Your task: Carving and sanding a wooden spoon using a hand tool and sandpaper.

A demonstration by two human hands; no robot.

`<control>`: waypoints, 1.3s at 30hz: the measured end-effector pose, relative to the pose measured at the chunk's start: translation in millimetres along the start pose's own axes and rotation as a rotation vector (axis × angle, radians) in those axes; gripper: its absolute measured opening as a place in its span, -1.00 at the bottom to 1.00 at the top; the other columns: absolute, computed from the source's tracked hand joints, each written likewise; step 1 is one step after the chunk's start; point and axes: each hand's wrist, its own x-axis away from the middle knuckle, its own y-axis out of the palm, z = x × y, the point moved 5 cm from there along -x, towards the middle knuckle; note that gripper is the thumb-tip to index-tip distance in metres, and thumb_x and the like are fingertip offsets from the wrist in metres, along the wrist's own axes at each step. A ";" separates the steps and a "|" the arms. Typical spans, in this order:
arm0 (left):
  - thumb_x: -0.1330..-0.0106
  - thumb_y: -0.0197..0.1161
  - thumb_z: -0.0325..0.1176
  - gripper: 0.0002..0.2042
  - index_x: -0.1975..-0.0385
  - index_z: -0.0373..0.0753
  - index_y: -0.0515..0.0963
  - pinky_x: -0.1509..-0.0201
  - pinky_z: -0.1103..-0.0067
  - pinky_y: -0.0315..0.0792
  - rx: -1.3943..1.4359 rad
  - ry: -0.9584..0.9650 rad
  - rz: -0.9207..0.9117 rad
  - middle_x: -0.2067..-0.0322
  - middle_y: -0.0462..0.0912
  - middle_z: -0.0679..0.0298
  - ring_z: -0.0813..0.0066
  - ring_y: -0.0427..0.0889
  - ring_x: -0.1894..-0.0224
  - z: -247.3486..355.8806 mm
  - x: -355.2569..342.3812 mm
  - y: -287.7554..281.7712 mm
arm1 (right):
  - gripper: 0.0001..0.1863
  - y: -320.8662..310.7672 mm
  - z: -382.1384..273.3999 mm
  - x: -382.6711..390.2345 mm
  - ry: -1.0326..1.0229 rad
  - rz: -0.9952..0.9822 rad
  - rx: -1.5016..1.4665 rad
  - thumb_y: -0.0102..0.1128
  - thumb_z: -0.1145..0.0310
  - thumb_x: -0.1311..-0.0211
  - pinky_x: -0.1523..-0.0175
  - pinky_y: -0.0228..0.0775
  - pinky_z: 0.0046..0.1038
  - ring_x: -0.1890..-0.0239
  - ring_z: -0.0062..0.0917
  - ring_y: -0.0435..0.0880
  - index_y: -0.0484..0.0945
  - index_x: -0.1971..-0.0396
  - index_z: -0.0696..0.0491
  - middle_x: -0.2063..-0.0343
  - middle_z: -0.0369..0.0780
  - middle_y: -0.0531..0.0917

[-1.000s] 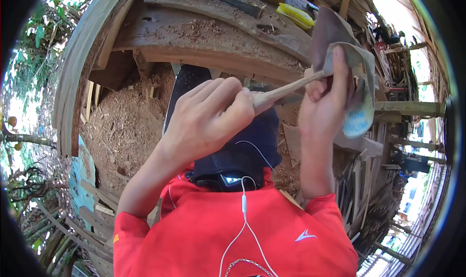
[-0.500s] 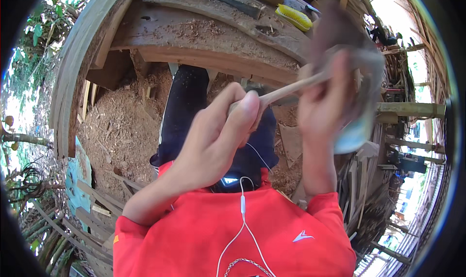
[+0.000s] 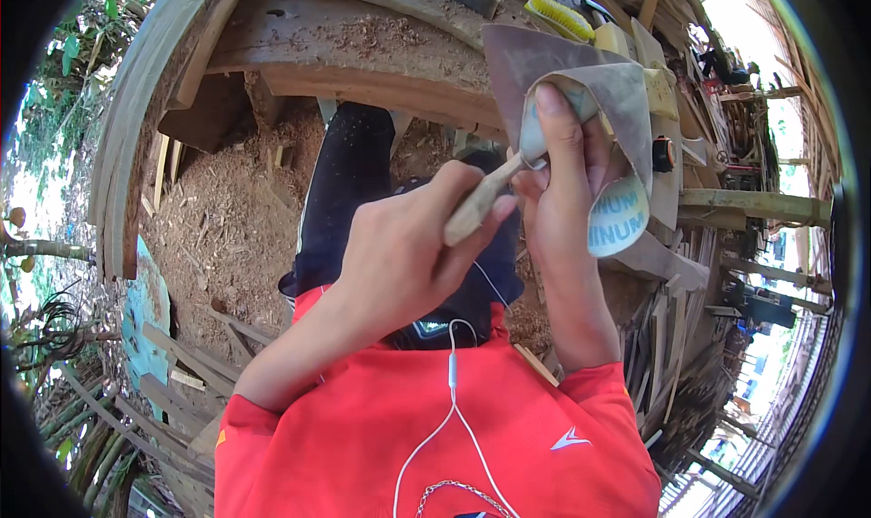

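Left hand (image 3: 408, 255): closed round the wooden handle (image 3: 479, 205) of a carved spoon, fingers curled, thumb on top; lower and nearer the chest than a second ago.
Right hand (image 3: 558, 187): gripping a folded sandpaper sheet (image 3: 594, 83), wrapped over the spoon's bowl end; index finger now pressed flat along the paper.
Spoon: between both hands, handle slanting up to the right hand.
Change: paper slid along the bowl, so a sanding stroke appears under way.
Surface (image 3: 363, 46): beyond the hands, strewn with shavings.
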 end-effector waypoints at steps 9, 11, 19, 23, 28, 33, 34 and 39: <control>-0.51 -0.06 0.01 -0.47 0.69 -0.23 0.35 0.66 0.65 -0.10 0.796 -0.606 -0.202 0.79 0.16 0.47 0.75 0.09 0.76 1.1 -4.4 -0.7 | -0.70 -43.2 9.9 -40.4 -0.056 -0.147 -0.280 0.26 0.14 -0.33 0.51 0.22 -0.65 0.61 -0.71 0.44 0.55 0.19 0.09 0.51 -0.34 0.55; -0.50 -0.05 0.01 -0.47 0.69 -0.22 0.33 0.67 0.64 -0.13 0.769 -0.595 -0.200 0.79 0.18 0.46 0.75 0.09 0.76 -0.8 -0.8 2.7 | -0.64 -48.5 11.0 -35.6 -0.066 -0.120 -0.308 0.24 0.15 -0.34 0.46 0.28 -0.63 0.58 -0.66 0.48 0.53 0.12 0.14 0.51 -0.31 0.54; -0.52 0.09 -0.22 -0.65 0.52 -0.30 0.44 0.54 0.68 0.11 0.668 -0.354 -0.240 0.63 0.35 0.48 0.77 0.22 0.60 4.1 -11.9 6.3 | -0.74 -18.5 4.7 -5.0 -0.236 -0.023 0.057 0.27 0.18 -0.33 0.49 0.24 -0.67 0.54 -0.72 0.49 0.58 0.19 0.06 0.45 -0.35 0.56; -0.48 0.15 -0.30 -0.76 0.35 -0.35 0.56 0.53 0.71 0.13 0.460 -0.278 -0.190 0.64 0.41 0.49 0.83 0.28 0.55 2.7 -2.3 8.7 | -0.74 -29.9 15.0 -13.4 -0.197 -0.024 -0.149 0.28 0.17 -0.33 0.50 0.22 -0.69 0.51 -0.78 0.49 0.59 0.13 0.00 0.40 -0.38 0.58; -0.44 0.19 -0.39 -0.83 0.33 -0.38 0.56 0.53 0.70 0.21 0.363 -0.148 -0.130 0.65 0.44 0.42 0.80 0.32 0.56 1.1 -9.4 4.5 | -0.68 -29.5 0.9 -25.6 -0.150 0.044 -0.002 0.15 0.10 -0.40 0.35 0.36 -0.68 0.37 -0.77 0.52 0.56 0.10 0.06 0.34 -0.39 0.58; -0.40 0.21 -0.42 -0.87 0.32 -0.38 0.58 0.51 0.69 0.31 0.198 -0.107 -0.117 0.65 0.51 0.31 0.73 0.43 0.58 -7.9 -14.2 4.6 | -0.87 -18.7 20.4 -11.1 0.030 -0.067 -0.188 0.25 0.26 -0.34 0.49 0.19 -0.71 0.57 -0.80 0.40 0.53 0.28 -0.03 0.46 -0.44 0.49; -0.40 0.21 -0.42 -0.87 0.32 -0.38 0.58 0.51 0.69 0.31 0.194 -0.094 -0.118 0.65 0.51 0.31 0.73 0.43 0.58 -9.7 -13.9 4.8 | -0.87 -9.6 21.9 -8.2 0.040 -0.065 -0.104 0.26 0.25 -0.33 0.49 0.14 -0.71 0.62 -0.80 0.32 0.53 0.30 -0.03 0.54 -0.45 0.42; -0.43 0.18 -0.40 -0.86 0.26 -0.34 0.57 0.53 0.67 0.31 0.080 -0.110 -0.138 0.68 0.49 0.32 0.73 0.43 0.62 -9.8 -20.9 5.5 | -0.82 -26.0 43.0 -44.6 0.084 0.020 -0.350 0.33 0.28 -0.28 0.45 0.21 -0.72 0.51 -0.80 0.43 0.54 0.24 0.00 0.47 -0.43 0.50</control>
